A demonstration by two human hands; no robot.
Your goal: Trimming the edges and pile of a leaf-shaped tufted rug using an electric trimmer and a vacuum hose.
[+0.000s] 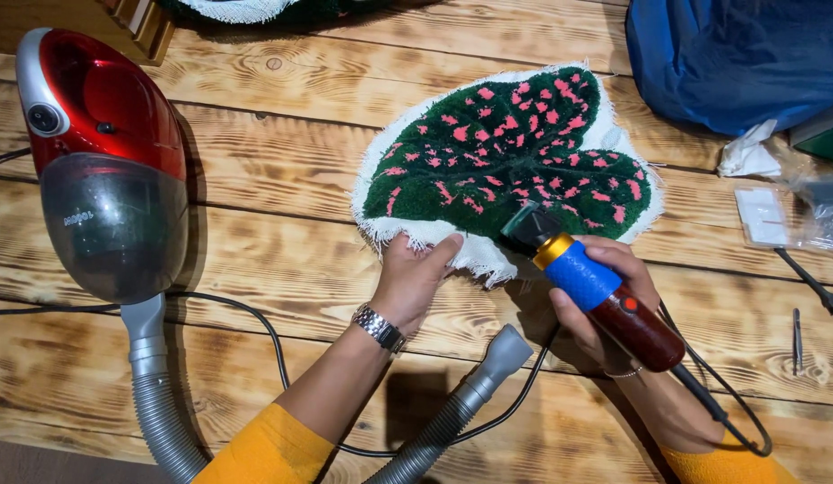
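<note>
The right hand (605,296) has its fingers (624,260) wrapped tight round a corded trimmer (596,291) with a blue grip, gold collar and dark red body. Its black head lies just past the fingertips, touching the lower edge of a leaf-shaped tufted rug (511,152), green with pink flecks and a white cloth border. The left hand (412,278) lies flat with fingers narrow and together, pressing the frayed white border just left of the trimmer head, holding nothing closed.

The rug rests on a wooden plank table (282,251), directly beyond both sets of fingers. Between the wrists lies a grey vacuum nozzle (506,354) on a ribbed hose; far left of the left fingers stands a red and grey vacuum cleaner (103,161). Right of the right fingers lie a blue bag (730,54) and crumpled white paper (748,154).

The trimmer's long axis runs diagonally, head up-left toward the rug, cord end down-right. The rug's long axis runs lower left to upper right.
</note>
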